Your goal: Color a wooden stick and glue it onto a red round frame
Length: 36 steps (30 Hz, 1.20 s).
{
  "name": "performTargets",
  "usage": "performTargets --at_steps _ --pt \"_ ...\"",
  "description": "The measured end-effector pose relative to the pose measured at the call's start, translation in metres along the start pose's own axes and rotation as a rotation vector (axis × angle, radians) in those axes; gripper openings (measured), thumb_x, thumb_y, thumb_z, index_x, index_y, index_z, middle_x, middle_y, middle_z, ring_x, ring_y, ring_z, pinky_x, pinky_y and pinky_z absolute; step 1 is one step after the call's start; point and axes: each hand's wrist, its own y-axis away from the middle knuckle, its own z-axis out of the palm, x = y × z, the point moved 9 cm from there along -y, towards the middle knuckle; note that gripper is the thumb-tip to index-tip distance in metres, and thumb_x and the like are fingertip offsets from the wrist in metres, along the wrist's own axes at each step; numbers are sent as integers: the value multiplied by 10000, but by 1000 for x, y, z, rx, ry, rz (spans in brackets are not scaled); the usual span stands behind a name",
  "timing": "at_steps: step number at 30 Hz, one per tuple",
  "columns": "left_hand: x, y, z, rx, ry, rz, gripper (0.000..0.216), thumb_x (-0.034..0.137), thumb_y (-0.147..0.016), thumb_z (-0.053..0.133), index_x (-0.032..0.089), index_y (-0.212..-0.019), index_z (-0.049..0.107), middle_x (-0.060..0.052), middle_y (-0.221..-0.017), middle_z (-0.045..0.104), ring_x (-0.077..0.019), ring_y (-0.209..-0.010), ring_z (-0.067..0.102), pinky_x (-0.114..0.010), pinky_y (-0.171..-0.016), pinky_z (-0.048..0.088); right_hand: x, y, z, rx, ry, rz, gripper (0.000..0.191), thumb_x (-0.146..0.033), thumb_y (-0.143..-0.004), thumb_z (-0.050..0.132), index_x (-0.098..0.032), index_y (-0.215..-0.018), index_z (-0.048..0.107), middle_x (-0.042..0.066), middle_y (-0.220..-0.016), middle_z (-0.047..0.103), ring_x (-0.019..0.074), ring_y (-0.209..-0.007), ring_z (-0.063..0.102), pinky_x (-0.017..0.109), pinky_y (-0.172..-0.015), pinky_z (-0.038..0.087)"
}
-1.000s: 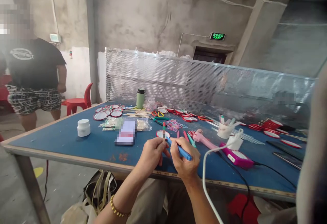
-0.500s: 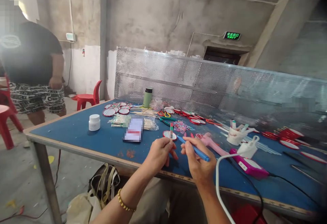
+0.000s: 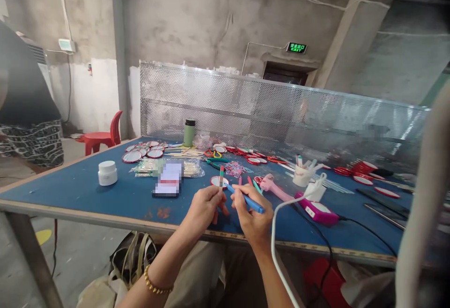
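My left hand [image 3: 204, 207], with a gold bead bracelet at the wrist, pinches a small upright stick [image 3: 221, 175] banded red and green at its top. My right hand [image 3: 256, 216] grips a blue pen [image 3: 250, 202], its tip pointing left close to the stick; whether they touch I cannot tell. Just behind the stick a round white disc with a red rim [image 3: 215, 180] lies on the table. Beyond it are a heap of small pink and blue pieces [image 3: 237, 169] and green-handled pliers [image 3: 214, 163].
On the blue table [image 3: 70, 191] are a phone [image 3: 168, 179], a white jar [image 3: 107, 173], a green bottle [image 3: 189, 134], a pen cup [image 3: 303, 175] and a magenta device [image 3: 319, 210]. A white cable [image 3: 275, 237] loops beside my right arm. Perforated metal panel [image 3: 211, 101] stands behind.
The view has swung right, so the table shifts left. The pen tip is nearer the stick. The person at the left is partly out of view, and a blurred pale shape appears at the right.
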Motion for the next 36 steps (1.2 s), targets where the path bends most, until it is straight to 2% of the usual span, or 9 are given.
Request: performTargets --at_steps 3,10,21,28,36 --pt "3 1 -1 4 -20 1 315 430 -898 472 158 -779 576 -39 -633 691 -65 -340 430 -185 -378 269 0 1 3 -17 1 -8 166 -216 -945 563 -176 -935 723 63 -851 768 164 -673 713 276 -641 581" --pt "6 2 -1 16 -44 -2 301 416 -892 478 166 -761 583 -24 -615 680 -67 -337 427 -189 -380 263 -5 -1 3 -21 11 -53 163 -222 -951 551 -194 -940 712 30 -748 733 150 -615 687 272 -630 580" --pt "8 3 0 10 -77 12 279 385 -900 462 178 -743 562 -21 -619 676 -78 -343 433 -200 -388 282 -6 -2 3 -17 33 -77 160 -192 -934 568 -186 -947 727 57 -858 779 151 -622 706 262 -609 579" --pt "4 2 0 14 -67 2 288 392 -909 461 180 -748 570 -21 -619 682 -82 -343 441 -201 -385 281 -2 -1 -1 -1 43 -41 158 -185 -938 566 -174 -924 722 43 -784 754 143 -604 683 257 -613 563" --pt "6 2 1 7 -85 13 280 384 -910 462 178 -755 571 -26 -634 692 -81 -351 441 -199 -390 287 -8 -3 1 -3 33 -80 147 -169 -922 582 -179 -929 728 54 -844 778 154 -620 707 253 -603 561"
